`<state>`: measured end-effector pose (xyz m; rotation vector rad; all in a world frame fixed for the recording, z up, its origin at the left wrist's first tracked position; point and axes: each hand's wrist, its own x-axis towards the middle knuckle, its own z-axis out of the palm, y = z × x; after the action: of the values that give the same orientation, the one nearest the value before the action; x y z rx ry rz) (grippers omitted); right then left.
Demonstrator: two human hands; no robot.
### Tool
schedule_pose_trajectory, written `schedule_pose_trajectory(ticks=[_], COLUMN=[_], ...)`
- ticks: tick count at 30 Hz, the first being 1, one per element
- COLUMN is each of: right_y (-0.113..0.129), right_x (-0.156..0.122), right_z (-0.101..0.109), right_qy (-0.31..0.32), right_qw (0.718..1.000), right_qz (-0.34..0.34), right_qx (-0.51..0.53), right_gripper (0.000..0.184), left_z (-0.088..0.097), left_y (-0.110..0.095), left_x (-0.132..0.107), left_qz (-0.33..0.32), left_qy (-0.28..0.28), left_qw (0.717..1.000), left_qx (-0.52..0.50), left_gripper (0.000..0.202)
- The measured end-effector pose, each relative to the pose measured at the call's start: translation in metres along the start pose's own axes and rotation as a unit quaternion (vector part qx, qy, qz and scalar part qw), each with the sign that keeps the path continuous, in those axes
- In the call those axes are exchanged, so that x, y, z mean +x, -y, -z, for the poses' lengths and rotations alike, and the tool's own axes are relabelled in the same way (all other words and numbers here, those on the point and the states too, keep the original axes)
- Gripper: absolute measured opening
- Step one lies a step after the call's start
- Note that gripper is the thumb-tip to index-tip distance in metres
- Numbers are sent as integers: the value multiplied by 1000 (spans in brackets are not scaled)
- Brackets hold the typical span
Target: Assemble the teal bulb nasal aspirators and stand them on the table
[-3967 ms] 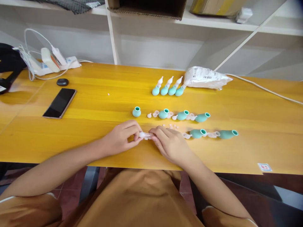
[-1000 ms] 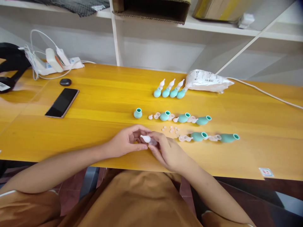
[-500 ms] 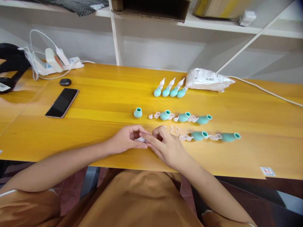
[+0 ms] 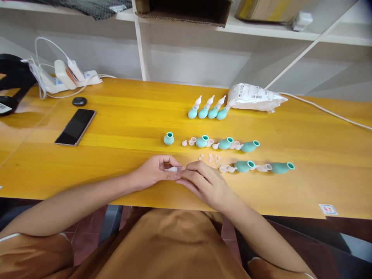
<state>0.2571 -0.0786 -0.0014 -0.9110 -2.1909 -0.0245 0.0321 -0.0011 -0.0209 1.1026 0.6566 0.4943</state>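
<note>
Between my hands is a small translucent plastic piece [image 4: 172, 169], partly hidden by fingers. My left hand [image 4: 158, 169] is closed around it, thumb below and fingers above. From the other side, my right hand [image 4: 203, 180] pinches at its right end. Just beyond my right hand lie several tiny clear discs [image 4: 210, 155]. Teal rubber bulbs with open necks, such as the upright one [image 4: 168, 138] and the tipped one [image 4: 245, 166], lie in two rows with clear nozzle parts [image 4: 227, 169] between them. Behind these, several bulbs [image 4: 213, 112] have clear nozzles fitted.
A white plastic bag [image 4: 257, 97] lies at the back right beside a cable. On the left are a phone [image 4: 76, 127], a small black case [image 4: 79, 101] and a power strip with plugs [image 4: 90, 77]. Shelves with a cardboard box [image 4: 186, 17] stand behind the table [image 4: 130, 128].
My right fingers have shifted from over the piece to its right end, and the hand has turned slightly. More of the translucent piece shows. The left hand stays nearly still.
</note>
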Motion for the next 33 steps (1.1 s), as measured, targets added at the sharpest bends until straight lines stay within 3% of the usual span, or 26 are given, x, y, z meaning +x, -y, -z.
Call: schedule_pose_trajectory(ticks=[9,17,20,26,33], right_y=[-6,-4,-4,-5,-2], right_x=[-9,-9,-8,-4,1], right_z=[2,5,4,6,11], right_qy=[-18,-58,-70,-36,-34], right_qw=[1000,998,997,994,988], right_qz=[6,-19,-20,-58,-79], right_qx=[-4,6,14,83,128], right_gripper=[21,37,33,22,21], left_z=[-1,-4,-6,-11,-11], left_y=[-5,-12,-13,-15,-17], left_x=[-1,-5,-8,-13,-14], left_qz=[4,-27,-29,-49,-48], left_qy=[53,49,50,31,18], left_qw=[998,997,996,995,995], left_qx=[20,54,62,80,83], left_gripper=[42,40,39,33,37])
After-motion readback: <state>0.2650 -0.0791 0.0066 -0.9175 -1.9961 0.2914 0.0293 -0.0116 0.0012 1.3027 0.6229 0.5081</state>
